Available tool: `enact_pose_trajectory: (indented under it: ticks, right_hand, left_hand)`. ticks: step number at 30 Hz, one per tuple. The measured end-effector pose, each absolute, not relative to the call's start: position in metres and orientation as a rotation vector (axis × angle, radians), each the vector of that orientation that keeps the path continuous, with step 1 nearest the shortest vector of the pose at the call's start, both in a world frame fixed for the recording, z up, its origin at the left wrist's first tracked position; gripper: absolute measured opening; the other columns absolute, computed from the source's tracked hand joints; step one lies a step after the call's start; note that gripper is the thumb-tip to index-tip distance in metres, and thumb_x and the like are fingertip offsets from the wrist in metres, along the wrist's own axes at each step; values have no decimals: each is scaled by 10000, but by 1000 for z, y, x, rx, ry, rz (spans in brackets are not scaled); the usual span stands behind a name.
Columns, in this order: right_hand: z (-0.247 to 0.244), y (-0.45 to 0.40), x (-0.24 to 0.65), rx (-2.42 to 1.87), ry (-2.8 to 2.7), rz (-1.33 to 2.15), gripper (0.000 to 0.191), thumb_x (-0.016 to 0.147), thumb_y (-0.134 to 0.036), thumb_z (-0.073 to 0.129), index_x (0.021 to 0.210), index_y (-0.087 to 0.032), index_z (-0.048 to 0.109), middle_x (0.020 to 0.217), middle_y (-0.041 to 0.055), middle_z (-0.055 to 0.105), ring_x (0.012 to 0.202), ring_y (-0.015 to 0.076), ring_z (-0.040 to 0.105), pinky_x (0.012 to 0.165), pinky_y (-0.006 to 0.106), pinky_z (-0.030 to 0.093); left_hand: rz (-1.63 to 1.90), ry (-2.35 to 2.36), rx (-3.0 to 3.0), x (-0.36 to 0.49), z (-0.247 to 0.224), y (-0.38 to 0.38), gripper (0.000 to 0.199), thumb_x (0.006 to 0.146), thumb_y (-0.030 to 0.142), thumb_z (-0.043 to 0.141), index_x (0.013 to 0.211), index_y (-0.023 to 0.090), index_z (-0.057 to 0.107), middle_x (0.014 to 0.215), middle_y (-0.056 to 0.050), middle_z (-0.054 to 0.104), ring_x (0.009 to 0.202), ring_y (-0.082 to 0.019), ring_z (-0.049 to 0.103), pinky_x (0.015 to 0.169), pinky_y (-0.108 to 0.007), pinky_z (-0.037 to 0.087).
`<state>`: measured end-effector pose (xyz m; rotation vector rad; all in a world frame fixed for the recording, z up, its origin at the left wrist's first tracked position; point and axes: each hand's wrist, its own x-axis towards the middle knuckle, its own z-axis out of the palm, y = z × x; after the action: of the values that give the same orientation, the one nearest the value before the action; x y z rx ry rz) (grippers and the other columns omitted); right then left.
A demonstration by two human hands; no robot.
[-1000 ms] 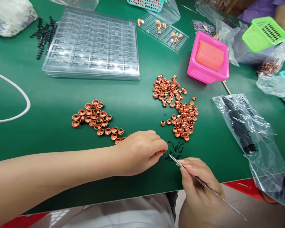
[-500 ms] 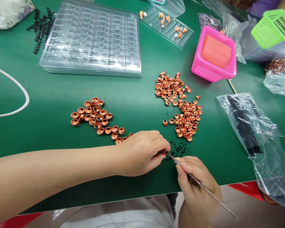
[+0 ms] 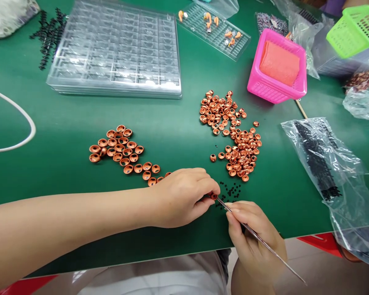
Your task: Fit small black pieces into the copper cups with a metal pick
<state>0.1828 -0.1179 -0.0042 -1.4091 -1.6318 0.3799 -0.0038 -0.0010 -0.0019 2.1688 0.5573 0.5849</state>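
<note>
Between thumb and fingers, my left hand (image 3: 187,198) pinches a small copper-coloured cup with a hole (image 3: 214,196). My right hand (image 3: 255,233) grips a thin metal pick (image 3: 261,241), its tip meeting the cup. Tiny black pieces (image 3: 230,190) lie scattered just beyond my fingertips. Left of my left hand, a group of copper cups (image 3: 123,149) lies mostly hollow side up, partly covered by that hand. Farther off to the right is a heaped pile of the same cups (image 3: 242,147).
A stack of clear plastic trays (image 3: 117,53) stands at the back left, beside black sprues (image 3: 51,35). A pink basket (image 3: 276,94) holds an orange-red block. Right of it lies a clear bag of black parts (image 3: 318,159). A white cable (image 3: 32,127) loops at left.
The view has shifted slightly. Both hands keep nearly the same pose, with the pick tip still at the cup.
</note>
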Motion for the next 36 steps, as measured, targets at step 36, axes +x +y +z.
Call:
enact_pose_trajectory:
  ticks: [36]
  right_hand:
    - [-3,-119,185,-1389,-1668,418,352,791,11,660,1054,-222,643,959,33,746,868,176,719,761,349,612]
  left_hand:
    - [512,547,2188,-6,1,1,101,950,155,506,963,169,605,840,-33,655,786,-165,572,669,-262,434]
